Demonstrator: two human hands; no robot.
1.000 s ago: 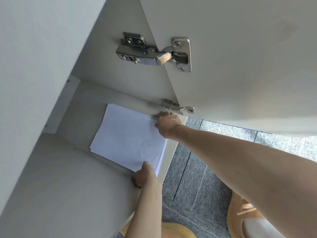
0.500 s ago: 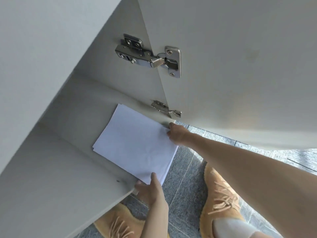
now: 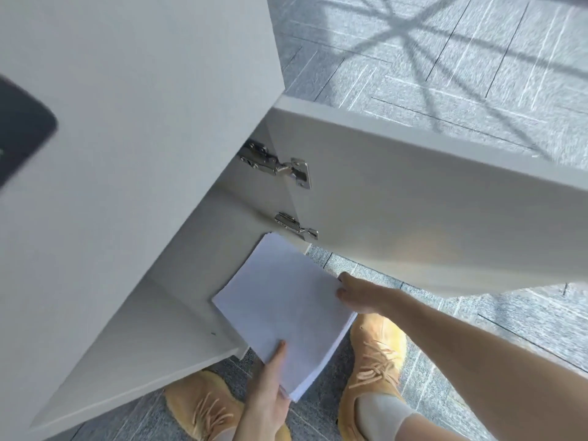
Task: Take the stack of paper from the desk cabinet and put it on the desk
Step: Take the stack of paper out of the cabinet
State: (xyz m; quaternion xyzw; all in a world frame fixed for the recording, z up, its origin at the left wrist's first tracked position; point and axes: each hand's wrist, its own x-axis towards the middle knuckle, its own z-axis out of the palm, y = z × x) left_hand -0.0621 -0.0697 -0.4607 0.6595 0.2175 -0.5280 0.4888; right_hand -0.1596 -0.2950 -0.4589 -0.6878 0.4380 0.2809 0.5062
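The white stack of paper (image 3: 283, 300) is held half out of the open desk cabinet (image 3: 203, 249), its near part over the carpet. My left hand (image 3: 270, 386) grips the stack's near corner, thumb on top. My right hand (image 3: 359, 296) holds the stack's right edge. The white desk top (image 3: 133, 90) fills the upper left, above the cabinet.
The cabinet door (image 3: 429, 198) stands open to the right on two metal hinges (image 3: 280, 165). A dark phone (image 3: 19, 128) lies on the desk at the far left. My tan shoes (image 3: 375, 361) stand on grey carpet below the stack.
Both hands have drawn the stack out of the cabinet toward me, past the shelf's front edge. The view has risen, so the desk top and the floor beyond now show.
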